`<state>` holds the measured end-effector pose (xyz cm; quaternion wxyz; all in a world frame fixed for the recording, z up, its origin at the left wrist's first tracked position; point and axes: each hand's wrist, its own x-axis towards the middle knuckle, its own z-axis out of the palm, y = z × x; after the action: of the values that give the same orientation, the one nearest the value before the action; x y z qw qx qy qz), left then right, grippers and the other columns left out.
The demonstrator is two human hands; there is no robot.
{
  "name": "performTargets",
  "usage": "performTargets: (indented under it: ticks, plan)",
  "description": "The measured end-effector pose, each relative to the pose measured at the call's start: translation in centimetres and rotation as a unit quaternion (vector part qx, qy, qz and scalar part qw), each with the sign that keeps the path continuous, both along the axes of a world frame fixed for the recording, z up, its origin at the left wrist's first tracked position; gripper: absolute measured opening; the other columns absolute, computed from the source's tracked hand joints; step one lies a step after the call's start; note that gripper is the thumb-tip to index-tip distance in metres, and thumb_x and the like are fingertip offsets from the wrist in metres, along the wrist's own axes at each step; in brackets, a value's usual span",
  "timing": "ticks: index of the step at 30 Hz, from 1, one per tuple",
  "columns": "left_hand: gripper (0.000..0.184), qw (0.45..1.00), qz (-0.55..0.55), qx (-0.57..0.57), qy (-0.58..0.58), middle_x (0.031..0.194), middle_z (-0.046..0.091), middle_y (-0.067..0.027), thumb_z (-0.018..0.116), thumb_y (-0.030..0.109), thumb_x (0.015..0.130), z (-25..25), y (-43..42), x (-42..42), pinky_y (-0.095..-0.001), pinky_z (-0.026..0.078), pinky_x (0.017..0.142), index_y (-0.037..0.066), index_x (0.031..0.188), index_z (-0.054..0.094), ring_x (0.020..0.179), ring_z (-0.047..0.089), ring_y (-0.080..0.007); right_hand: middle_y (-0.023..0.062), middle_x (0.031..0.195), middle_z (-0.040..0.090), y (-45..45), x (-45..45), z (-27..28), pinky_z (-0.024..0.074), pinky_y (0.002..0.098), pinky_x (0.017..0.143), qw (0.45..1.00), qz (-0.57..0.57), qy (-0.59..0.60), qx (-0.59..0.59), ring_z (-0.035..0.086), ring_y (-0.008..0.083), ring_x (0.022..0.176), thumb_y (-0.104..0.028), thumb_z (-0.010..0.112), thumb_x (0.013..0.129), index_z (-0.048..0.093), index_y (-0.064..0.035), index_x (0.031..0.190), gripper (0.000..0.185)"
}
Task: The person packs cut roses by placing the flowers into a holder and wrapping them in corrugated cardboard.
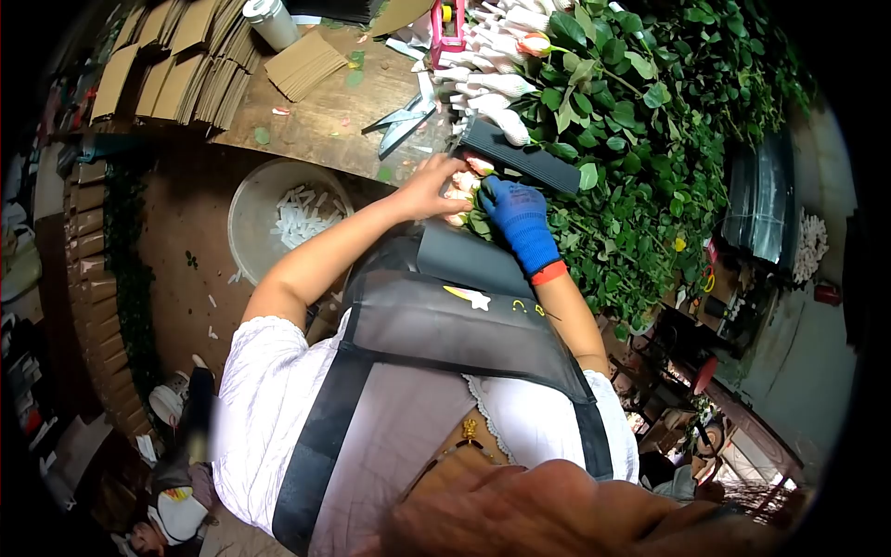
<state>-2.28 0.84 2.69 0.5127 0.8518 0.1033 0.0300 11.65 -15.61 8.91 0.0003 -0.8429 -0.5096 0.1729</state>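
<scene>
At the table's front edge, my bare left hand curls its fingers around the pale pink heads of a few roses. My right hand, in a blue work glove with a red cuff, is closed at the leafy part just right of those heads; the stems inside it are mostly hidden. Behind both hands lies a dark ribbed cardboard strip. A smooth dark grey sheet rests against my apron, below the flowers.
White-sleeved flower heads and a leafy green heap cover the table's right. Scissors, cardboard pieces, cardboard stacks and a white cup lie further left. A tub holds white pieces below the table. A person appears lower left.
</scene>
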Motion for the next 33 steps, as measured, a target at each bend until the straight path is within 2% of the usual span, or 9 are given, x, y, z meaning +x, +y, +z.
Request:
performTargets:
  ticks: [2,7,11,16,20,27,29,31,33]
  plan:
    - [0.062,1.000,0.011,-0.018,0.008,0.119,0.049,-0.0168,0.082,0.042,0.076,-0.2,-0.2,0.2,-0.0403,0.038,0.102,0.011,0.125,0.059,0.115,0.048,-0.0352,0.0116,0.086,0.070,-0.1,-0.2,-0.2,0.0518,0.0477,0.066,0.999,0.029,-0.025,0.000,0.069,0.0316,0.082,-0.032,0.058,0.092,0.057,-0.0133,0.099,0.020]
    - [0.048,0.993,0.114,-0.008,0.018,0.122,0.053,-0.0255,0.082,0.044,0.075,0.1,-1.4,1.3,-0.0456,0.041,0.103,0.012,0.109,0.070,0.120,0.050,-0.0417,0.0113,0.085,0.070,-1.6,-1.2,1.1,0.0525,0.0463,0.064,0.998,-0.001,-0.049,0.025,0.069,0.0310,0.077,-0.033,0.057,0.093,0.058,-0.0138,0.118,0.032]
    - [0.044,0.992,0.127,-0.002,-0.025,0.119,0.054,-0.0203,0.081,0.041,0.075,-0.5,-1.7,1.0,-0.0444,0.042,0.100,0.012,0.107,0.071,0.116,0.050,-0.0403,0.0151,0.089,0.071,-2.3,-1.1,0.2,0.0540,0.0471,0.066,0.996,-0.072,-0.052,0.006,0.069,0.0336,0.076,-0.042,0.054,0.096,0.049,-0.0134,0.136,0.050]
    - [0.046,0.992,0.127,-0.012,-0.016,0.124,0.054,-0.0211,0.081,0.039,0.076,-0.6,-1.8,0.9,-0.0450,0.039,0.104,0.009,0.109,0.069,0.121,0.048,-0.0397,0.0167,0.083,0.070,-0.6,1.8,-1.4,0.0535,0.0477,0.071,0.996,-0.091,-0.001,0.021,0.068,0.0356,0.079,-0.048,0.055,0.092,0.068,-0.0246,0.111,0.033]
    - [0.049,0.987,0.138,-0.086,-0.009,0.124,0.054,-0.0215,0.080,0.038,0.077,-0.2,-1.6,0.9,-0.0438,0.039,0.105,0.007,0.113,0.067,0.122,0.048,-0.0372,0.0130,0.086,0.071,-0.9,3.3,0.0,0.0531,0.0477,0.071,0.992,-0.070,0.085,0.058,0.069,0.0346,0.081,-0.046,0.055,0.092,0.068,-0.0261,0.106,0.027]
    - [0.048,0.978,0.155,-0.129,0.044,0.115,0.060,-0.0201,0.078,0.036,0.077,0.6,-1.2,3.3,-0.0398,0.044,0.099,0.007,0.114,0.067,0.113,0.054,-0.0341,0.0131,0.085,0.071,-0.2,1.6,-0.4,0.0529,0.0463,0.069,0.999,-0.028,-0.018,0.014,0.069,0.0328,0.080,-0.041,0.057,0.091,0.065,-0.0201,0.111,0.030]
    - [0.047,0.961,0.196,-0.185,-0.059,0.101,0.067,-0.0178,0.080,0.029,0.077,-2.0,-1.8,3.9,-0.0367,0.052,0.086,0.000,0.111,0.066,0.096,0.066,-0.0265,0.0134,0.088,0.071,-0.7,1.3,0.2,0.0530,0.0451,0.071,0.999,-0.031,-0.001,0.041,0.069,0.0324,0.082,-0.041,0.057,0.092,0.064,-0.0195,0.111,0.030]
    - [0.045,0.964,0.209,-0.163,-0.023,0.103,0.068,-0.0172,0.080,0.025,0.077,-1.0,-1.8,3.9,-0.0357,0.052,0.085,-0.006,0.106,0.065,0.096,0.067,-0.0248,0.0143,0.095,0.070,-1.6,0.7,1.4,0.0536,0.0432,0.076,0.986,-0.086,0.058,0.130,0.068,0.0324,0.088,-0.036,0.059,0.091,0.066,-0.0191,0.114,0.029]
    - [0.034,0.967,0.194,-0.160,-0.034,0.095,0.069,-0.0085,0.080,0.022,0.080,-0.1,-1.8,3.7,-0.0289,0.051,0.077,-0.003,0.101,0.067,0.086,0.065,-0.0130,0.0143,0.099,0.069,-2.0,0.4,2.2,0.0537,0.0432,0.077,0.953,-0.151,0.109,0.240,0.068,0.0324,0.090,-0.032,0.060,0.091,0.067,-0.0197,0.116,0.029]
